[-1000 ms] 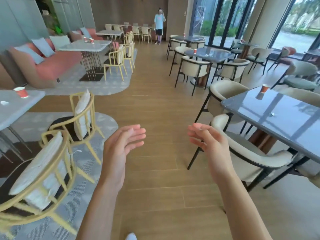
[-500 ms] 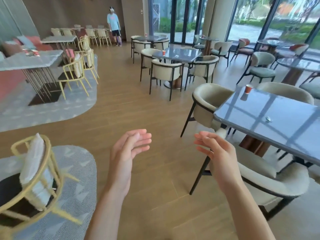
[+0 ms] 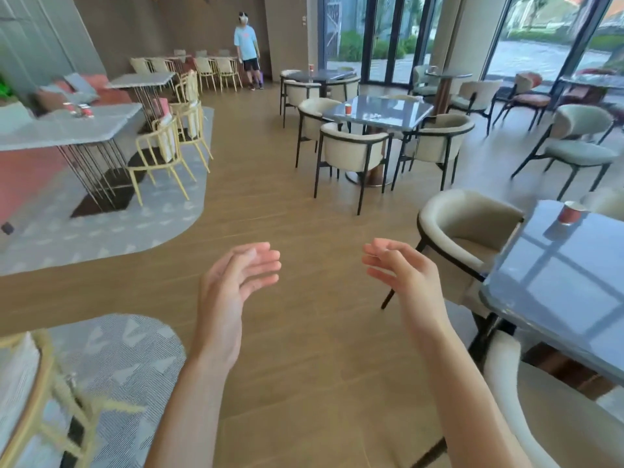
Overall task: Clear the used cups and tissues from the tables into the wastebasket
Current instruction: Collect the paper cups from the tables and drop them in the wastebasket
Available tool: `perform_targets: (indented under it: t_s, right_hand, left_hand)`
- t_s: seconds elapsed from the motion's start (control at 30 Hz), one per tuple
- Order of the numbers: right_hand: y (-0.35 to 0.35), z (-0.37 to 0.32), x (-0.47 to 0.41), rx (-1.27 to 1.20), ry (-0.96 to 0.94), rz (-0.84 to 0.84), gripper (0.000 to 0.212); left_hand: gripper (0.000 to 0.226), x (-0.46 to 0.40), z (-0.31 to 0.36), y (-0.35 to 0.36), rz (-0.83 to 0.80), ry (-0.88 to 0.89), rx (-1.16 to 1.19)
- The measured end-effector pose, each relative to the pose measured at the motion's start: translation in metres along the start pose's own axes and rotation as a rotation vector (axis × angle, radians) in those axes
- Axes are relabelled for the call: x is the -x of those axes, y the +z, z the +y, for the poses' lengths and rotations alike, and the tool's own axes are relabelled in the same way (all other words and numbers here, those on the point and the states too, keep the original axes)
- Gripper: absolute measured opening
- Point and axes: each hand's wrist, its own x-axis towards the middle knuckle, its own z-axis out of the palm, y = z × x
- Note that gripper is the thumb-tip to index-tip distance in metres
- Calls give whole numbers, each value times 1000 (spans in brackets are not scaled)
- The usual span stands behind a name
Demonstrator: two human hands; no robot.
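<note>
Both the left hand (image 3: 233,292) and right hand (image 3: 405,282) hang loose-fingered, holding nothing. The nearest red cup (image 3: 570,212) stands on the grey table (image 3: 553,285) at two o'clock. Best to skirt the cream chair (image 3: 469,228) and grasp the cup's side; no wastebasket shows.

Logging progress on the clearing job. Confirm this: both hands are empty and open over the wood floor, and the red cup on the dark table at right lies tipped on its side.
One thing is wrong. The head view shows the cup standing upright on the dark table, not tipped over. The rest holds: the left hand and right hand are empty and open over the wood floor.
</note>
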Motion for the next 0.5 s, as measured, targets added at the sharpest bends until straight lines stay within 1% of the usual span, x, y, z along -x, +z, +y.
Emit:
perform_targets:
  t_s: [0.1, 0.23, 0.43, 0.5]
  right_hand:
    - [9, 2, -60, 10, 7, -7, 16]
    - [18, 21, -139, 45, 21, 21, 16]
    - [29, 50, -274, 76, 26, 138, 20]
    - [30, 53, -322, 91, 40, 209, 20]
  left_hand:
    - [22, -55, -14, 16, 12, -24, 0]
    - [25, -135, -43, 46, -37, -52, -13]
    - [25, -281, -95, 98, -139, -97, 3]
    - [25, -337, -107, 119, -189, -122, 6]
